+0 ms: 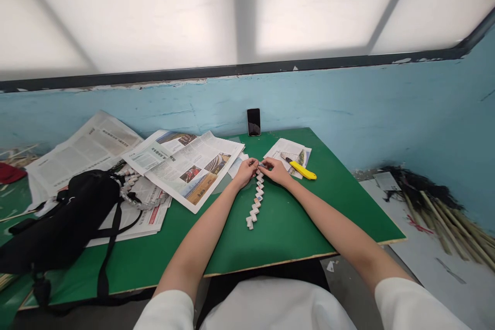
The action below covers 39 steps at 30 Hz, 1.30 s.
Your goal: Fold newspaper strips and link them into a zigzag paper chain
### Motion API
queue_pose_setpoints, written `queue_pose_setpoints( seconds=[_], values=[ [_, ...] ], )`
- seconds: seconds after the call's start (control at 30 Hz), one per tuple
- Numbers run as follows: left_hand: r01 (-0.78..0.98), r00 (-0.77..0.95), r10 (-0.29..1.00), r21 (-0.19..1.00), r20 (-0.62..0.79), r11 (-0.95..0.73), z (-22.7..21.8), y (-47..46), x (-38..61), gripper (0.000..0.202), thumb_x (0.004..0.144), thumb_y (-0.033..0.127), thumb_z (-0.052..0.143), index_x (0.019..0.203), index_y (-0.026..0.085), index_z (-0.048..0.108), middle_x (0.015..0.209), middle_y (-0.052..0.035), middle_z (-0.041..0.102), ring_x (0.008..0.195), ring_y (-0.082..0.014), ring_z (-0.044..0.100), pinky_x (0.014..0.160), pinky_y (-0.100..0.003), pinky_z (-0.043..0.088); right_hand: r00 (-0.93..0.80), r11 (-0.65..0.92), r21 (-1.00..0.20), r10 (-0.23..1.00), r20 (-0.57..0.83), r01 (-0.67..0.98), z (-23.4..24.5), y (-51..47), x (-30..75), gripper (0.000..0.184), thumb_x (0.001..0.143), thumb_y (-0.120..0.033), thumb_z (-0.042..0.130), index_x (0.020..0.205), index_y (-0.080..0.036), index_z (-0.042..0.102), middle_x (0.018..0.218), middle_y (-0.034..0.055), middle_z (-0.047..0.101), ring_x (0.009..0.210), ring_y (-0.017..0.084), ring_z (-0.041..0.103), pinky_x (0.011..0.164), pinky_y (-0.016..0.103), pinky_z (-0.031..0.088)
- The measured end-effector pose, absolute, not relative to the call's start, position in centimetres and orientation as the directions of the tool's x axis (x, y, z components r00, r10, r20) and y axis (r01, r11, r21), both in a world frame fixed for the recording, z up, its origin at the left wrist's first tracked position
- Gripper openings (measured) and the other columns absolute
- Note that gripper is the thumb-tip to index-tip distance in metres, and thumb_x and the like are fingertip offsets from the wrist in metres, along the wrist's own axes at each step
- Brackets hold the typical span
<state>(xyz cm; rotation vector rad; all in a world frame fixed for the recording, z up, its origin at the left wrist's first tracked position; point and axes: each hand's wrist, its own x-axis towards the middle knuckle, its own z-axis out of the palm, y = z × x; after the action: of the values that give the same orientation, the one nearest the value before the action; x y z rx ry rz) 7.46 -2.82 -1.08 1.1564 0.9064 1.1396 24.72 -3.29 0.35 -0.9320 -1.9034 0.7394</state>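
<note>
A zigzag chain of folded newspaper strips (254, 211) lies on the green table, its near end toward me. My left hand (246, 173) pinches at the far end of this chain, thumb and fingers pressed together. Close against it, my right hand (275, 169) also has its fingers closed on the same end. The small fold between the fingertips is mostly hidden. Right of my hands, a yellow utility knife (303, 170) rests partly on a cut piece of newspaper (278, 149). Some small paper pieces (236, 166) lie just left of my left hand.
A phone (253, 122) leans upright against the blue wall. Newspaper sheets (174, 167) spread over the table's left side. A black bag (88, 206) with straps lies there, beside another folded chain (133, 197). Sticks (444, 221) lie on the floor to the right.
</note>
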Motion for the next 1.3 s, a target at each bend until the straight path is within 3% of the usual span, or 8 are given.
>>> queue_pose_setpoints(
  seconds=[0.3,0.57,0.97,1.13,1.3],
  values=[
    [-0.197,0.208,0.978,0.98,0.031,0.011,-1.0,-2.8,7.5,0.055,0.069,0.066,0.08,0.082,0.018,0.056,0.052,0.0045,0.053,0.039,-0.0075,0.04,0.04,-0.021,0.026,-0.364,0.589,-0.736,0.801,0.476,0.333,0.4,-3.2,25.0,0.031,0.091,-0.051,0.062,0.082,-0.023,0.069,0.074,0.0035,0.066,0.068,0.02,0.059,0.067,0.034,0.05],
    [-0.266,0.237,0.971,0.962,0.003,0.062,-0.8,-2.9,7.5,0.053,0.068,0.062,0.082,0.082,0.018,0.056,0.056,0.0017,0.059,0.044,-0.0097,0.047,0.041,-0.021,0.027,-0.292,0.482,-0.834,0.866,0.407,0.269,0.1,-2.9,24.9,0.033,0.09,-0.054,0.061,0.086,-0.023,0.07,0.074,0.0027,0.068,0.068,0.021,0.063,0.066,0.033,0.052],
    [-0.238,0.235,0.972,0.97,0.006,0.052,-0.6,-3.1,7.4,0.05,0.071,0.059,0.081,0.083,0.015,0.06,0.053,0.0021,0.058,0.04,-0.0071,0.041,0.041,-0.021,0.025,-0.324,0.523,-0.817,0.837,0.44,0.243,-0.5,-2.2,25.1,0.028,0.089,-0.048,0.065,0.091,-0.02,0.07,0.081,0.0029,0.069,0.073,0.019,0.062,0.068,0.03,0.05],
    [-0.255,0.241,0.971,0.965,-0.001,0.065,-0.3,-3.3,7.4,0.05,0.071,0.057,0.082,0.088,0.015,0.061,0.062,0.0007,0.061,0.05,-0.01,0.053,0.044,-0.021,0.028,-0.292,0.502,-0.838,0.852,0.435,0.215,-0.5,-2.2,25.2,0.028,0.09,-0.048,0.064,0.089,-0.02,0.07,0.078,0.0028,0.068,0.07,0.019,0.061,0.066,0.03,0.05],
    [-0.152,0.19,0.981,0.988,0.043,-0.013,-0.6,-3.1,7.5,0.05,0.072,0.061,0.079,0.079,0.015,0.061,0.053,0.0038,0.054,0.042,-0.0067,0.04,0.043,-0.022,0.025,-0.348,0.517,-0.826,0.834,0.427,0.225,0.0,-2.7,25.1,0.029,0.09,-0.048,0.064,0.09,-0.02,0.072,0.079,0.0034,0.069,0.07,0.019,0.061,0.066,0.031,0.05]
  ],
)
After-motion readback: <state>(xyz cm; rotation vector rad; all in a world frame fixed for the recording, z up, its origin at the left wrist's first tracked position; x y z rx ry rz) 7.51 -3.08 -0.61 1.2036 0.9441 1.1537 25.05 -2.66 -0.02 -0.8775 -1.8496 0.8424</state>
